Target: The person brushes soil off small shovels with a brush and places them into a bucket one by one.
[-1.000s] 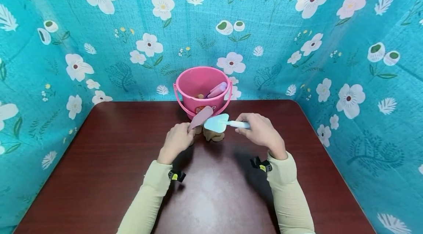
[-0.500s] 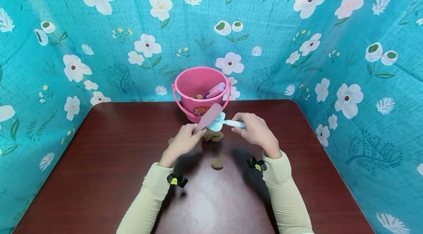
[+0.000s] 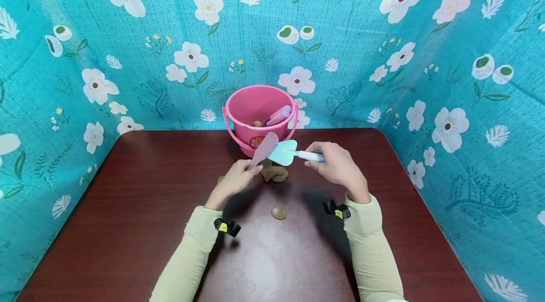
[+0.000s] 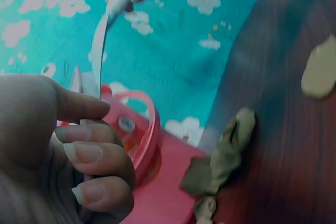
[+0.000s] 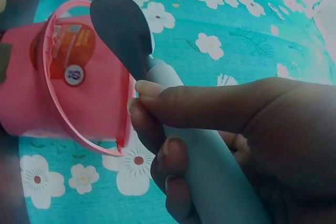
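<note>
My left hand (image 3: 235, 178) grips a flat pink spatula (image 3: 265, 148) by its lower end, blade pointing up and right. In the left wrist view my fingers curl round it. My right hand (image 3: 338, 164) holds a light blue toy trowel (image 3: 284, 152) by its pale handle (image 5: 202, 166), thumb along the top. The trowel's tip overlaps the spatula's blade in the head view, in front of the bucket. Below the two tools a lumpy brown clay-like mass (image 3: 274, 173) lies on the table. A smaller rounded brown piece (image 3: 279, 211) sits nearer to me.
A pink bucket (image 3: 244, 134) with its handle hanging down stands at the table's back edge. Purple-pink pieces (image 3: 281, 115) and a brown lump are inside it. A flowered turquoise cloth (image 3: 170, 32) rises behind and beside the dark red table (image 3: 140, 226).
A small brown piece has appeared on the table between my forearms. The trowel moved left behind the spatula's blade, then back right. My left hand shifted slightly right.
</note>
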A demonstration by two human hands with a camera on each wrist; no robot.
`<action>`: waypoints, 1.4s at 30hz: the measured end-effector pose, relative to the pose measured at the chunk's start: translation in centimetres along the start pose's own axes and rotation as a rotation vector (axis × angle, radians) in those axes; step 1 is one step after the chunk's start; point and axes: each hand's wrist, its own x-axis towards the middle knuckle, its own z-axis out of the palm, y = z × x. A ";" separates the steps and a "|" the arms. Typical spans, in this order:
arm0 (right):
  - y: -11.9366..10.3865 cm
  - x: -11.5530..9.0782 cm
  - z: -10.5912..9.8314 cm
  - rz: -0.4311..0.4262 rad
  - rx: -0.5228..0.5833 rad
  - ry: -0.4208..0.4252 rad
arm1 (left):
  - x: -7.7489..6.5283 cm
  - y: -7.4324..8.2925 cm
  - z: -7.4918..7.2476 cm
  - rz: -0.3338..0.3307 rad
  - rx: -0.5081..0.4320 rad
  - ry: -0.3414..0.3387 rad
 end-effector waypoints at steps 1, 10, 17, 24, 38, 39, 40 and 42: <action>0.0 -0.1 0.0 0.001 0.007 -0.003 | 0.0 -0.2 -0.2 -0.009 -0.015 0.003; -0.2 0.3 0.5 -0.015 0.019 -0.004 | -0.6 1.0 0.0 0.065 -0.083 -0.039; -1.0 0.3 0.7 -0.044 0.004 0.004 | -1.0 1.9 0.7 0.110 -0.023 -0.112; -1.2 -0.1 -0.2 -0.053 0.041 0.031 | -0.8 0.5 -1.2 0.052 -0.063 -0.029; -2.0 6.1 -1.9 -0.006 0.270 0.030 | -2.6 -2.8 -9.4 -0.152 0.111 0.165; -2.3 7.0 -2.0 0.004 0.243 0.022 | -2.8 -3.4 -9.7 -0.168 0.155 0.173; -2.7 7.9 -2.1 0.009 0.215 0.017 | -2.9 -4.0 -10.0 -0.185 0.197 0.188; -3.5 9.6 -2.1 0.017 0.168 -0.002 | -3.1 -5.3 -10.5 -0.221 0.277 0.220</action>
